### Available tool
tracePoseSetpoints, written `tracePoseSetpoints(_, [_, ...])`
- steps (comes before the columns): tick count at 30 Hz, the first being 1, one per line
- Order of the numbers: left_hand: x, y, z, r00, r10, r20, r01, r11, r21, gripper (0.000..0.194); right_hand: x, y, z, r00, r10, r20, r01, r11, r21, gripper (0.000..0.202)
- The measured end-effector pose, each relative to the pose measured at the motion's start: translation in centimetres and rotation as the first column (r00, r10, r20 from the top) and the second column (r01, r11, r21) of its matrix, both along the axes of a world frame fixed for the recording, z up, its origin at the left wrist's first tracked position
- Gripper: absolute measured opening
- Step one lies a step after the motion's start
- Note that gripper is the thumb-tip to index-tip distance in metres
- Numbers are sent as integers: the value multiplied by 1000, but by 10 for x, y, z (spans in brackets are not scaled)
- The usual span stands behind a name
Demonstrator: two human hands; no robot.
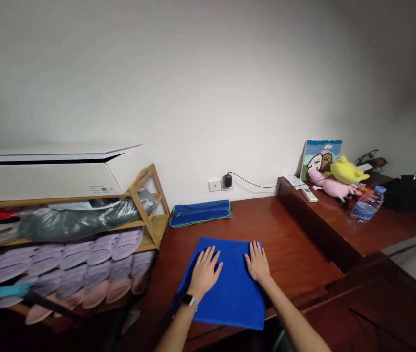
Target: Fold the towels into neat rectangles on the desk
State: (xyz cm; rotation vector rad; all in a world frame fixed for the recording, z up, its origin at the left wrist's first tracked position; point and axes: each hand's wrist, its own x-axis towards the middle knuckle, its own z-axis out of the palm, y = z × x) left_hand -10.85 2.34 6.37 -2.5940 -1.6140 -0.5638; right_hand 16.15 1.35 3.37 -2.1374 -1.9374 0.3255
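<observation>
A blue cloth (229,288) lies spread on the reddish-brown wooden desk (266,220), its near edge hanging over the desk's front. My left hand (205,274) rests flat on the cloth's left part, fingers apart, a watch on the wrist. On the right edge of the cloth, near its far corner, my right hand (257,262) lies palm down with its fingers slightly spread. Behind them, against the wall, sits a folded blue cloth (200,213) with light green edging.
On the left a wooden rack (151,220) holds a white box (46,181) and rows of purple and pink slippers (101,249). The raised right surface bears plush toys (347,171), a remote (309,195) and a plastic bottle (367,205). A black plug (228,181) is in the wall.
</observation>
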Motion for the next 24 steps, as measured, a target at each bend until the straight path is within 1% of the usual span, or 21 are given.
tracePoseSetpoints(1, [1, 13, 0, 1000, -22, -22, 21, 999, -39, 54, 3, 1, -2, 1000, -2, 3, 2, 999, -32, 73])
tracePoseSetpoints(2, [2, 23, -4, 999, -19, -40, 15, 997, -80, 55, 7, 5, -3, 1000, 12, 6, -11, 999, -52, 73])
tracePoseSetpoints(4, [0, 32, -19, 996, 57, -62, -65, 988, -137, 60, 14, 17, 0, 998, 66, 14, -65, 996, -68, 74])
tracePoseSetpoints(6, [-3, 29, -41, 983, 174, -55, -180, 975, -129, 62, 18, 32, 5, 990, 136, 23, -134, 988, -79, 74])
tracePoseSetpoints(8, [-5, 19, -63, 961, 274, -26, -276, 958, -83, 63, 20, 44, 11, 981, 190, 26, -187, 978, -94, 74])
tracePoseSetpoints(10, [-8, 9, -79, 943, 333, 8, -332, 943, -35, 64, 17, 52, 13, 978, 205, 26, -202, 974, -102, 73])
tracePoseSetpoints(11, [-10, 6, -84, 938, 345, 20, -345, 939, -17, 64, 15, 54, 12, 979, 200, 26, -196, 975, -101, 72])
tracePoseSetpoints(13, [-12, 6, -85, 937, 348, 31, -349, 937, 16, 64, 11, 55, 10, 983, 180, 30, -176, 980, -93, 72])
tracePoseSetpoints(15, [-8, 15, -77, 947, 320, 27, -322, 946, 51, 62, 9, 54, 5, 986, 164, 36, -160, 984, -81, 72])
tracePoseSetpoints(16, [-2, 21, -72, 957, 289, 20, -290, 955, 65, 61, 8, 53, 3, 986, 159, 39, -156, 985, -76, 72])
tracePoseSetpoints(18, [22, 36, -60, 981, 193, -1, -192, 979, 70, 58, 8, 52, 0, 988, 152, 43, -149, 987, -64, 72])
tracePoseSetpoints(20, [56, 49, -51, 997, 76, -23, -75, 997, 29, 55, 9, 52, -2, 988, 147, 46, -144, 988, -55, 71])
tracePoseSetpoints(22, [87, 57, -48, 999, 1, -34, -2, 1000, -27, 53, 10, 53, -3, 988, 146, 47, -144, 988, -52, 70])
tracePoseSetpoints(23, [97, 60, -49, 999, -15, -36, 13, 999, -49, 52, 10, 54, -3, 988, 146, 47, -144, 988, -54, 70])
tracePoseSetpoints(24, [101, 62, -51, 999, -16, -36, 14, 998, -62, 52, 10, 54, -4, 988, 146, 48, -144, 988, -56, 70])
